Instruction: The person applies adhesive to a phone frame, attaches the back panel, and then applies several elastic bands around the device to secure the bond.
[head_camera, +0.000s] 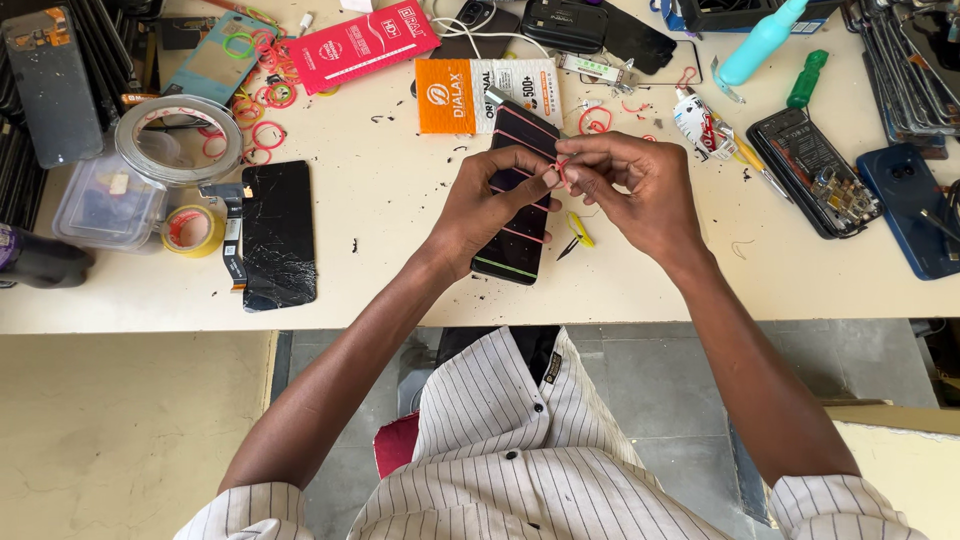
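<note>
We look down on our left hand (490, 205) gripping a black phone (517, 215) banded with rubber bands, held above the cream table (400, 210). Our right hand (635, 185) pinches a red rubber band (563, 170) at the phone's edge. A cracked screen panel (277, 232) lies to the left, near tape rolls (190, 228), and loose bands (262, 95) scatter beyond.

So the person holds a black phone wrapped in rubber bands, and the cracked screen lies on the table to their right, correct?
Not quite. The head view shows the cracked screen lying to the person's left, not right. The rest holds: the left hand and right hand hold a black phone wrapped in rubber bands.
</note>
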